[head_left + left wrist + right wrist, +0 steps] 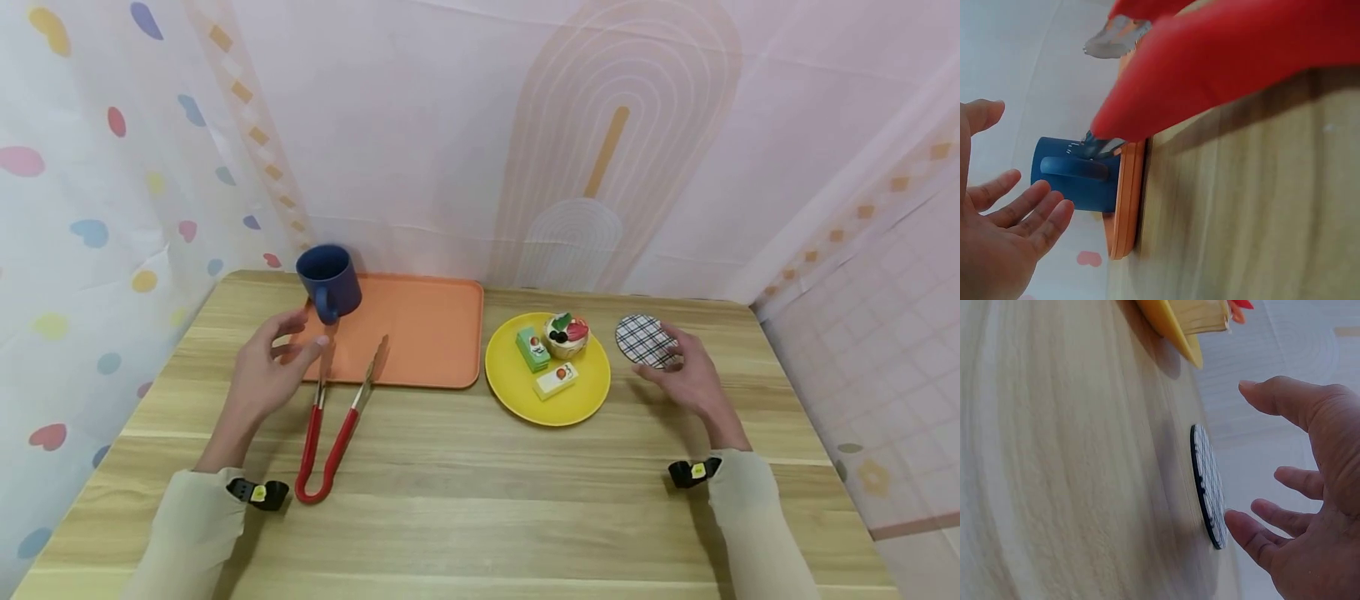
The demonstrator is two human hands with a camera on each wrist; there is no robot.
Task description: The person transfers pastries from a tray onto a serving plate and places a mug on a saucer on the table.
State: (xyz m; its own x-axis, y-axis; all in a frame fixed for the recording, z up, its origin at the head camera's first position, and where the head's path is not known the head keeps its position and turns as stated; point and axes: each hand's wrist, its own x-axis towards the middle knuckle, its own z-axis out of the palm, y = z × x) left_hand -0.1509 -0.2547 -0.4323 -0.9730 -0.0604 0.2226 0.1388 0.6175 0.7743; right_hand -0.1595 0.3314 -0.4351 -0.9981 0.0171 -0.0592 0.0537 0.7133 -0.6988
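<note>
A blue mug (330, 282) stands upright on the left part of an orange tray (431, 333), its handle facing the near side. My left hand (270, 364) hovers just in front of the mug, fingers spread and holding nothing; in the left wrist view the fingers (1030, 212) look apart from it. Below that hand lies a pair of red-handled tongs (337, 446), tips over the tray. On the right, a round checked coaster (642, 340) lies on the table. Over its right edge is my right hand (688, 372), thumb and fingers parted, with nothing in its grasp.
Between tray and coaster sits a yellow plate (517, 398) bearing a cupcake (566, 335) with fruit, a green cake piece (532, 350) and a pale yellow one (557, 381). Patterned cloth (420, 150) hangs behind the wooden table (480, 500) and along both sides.
</note>
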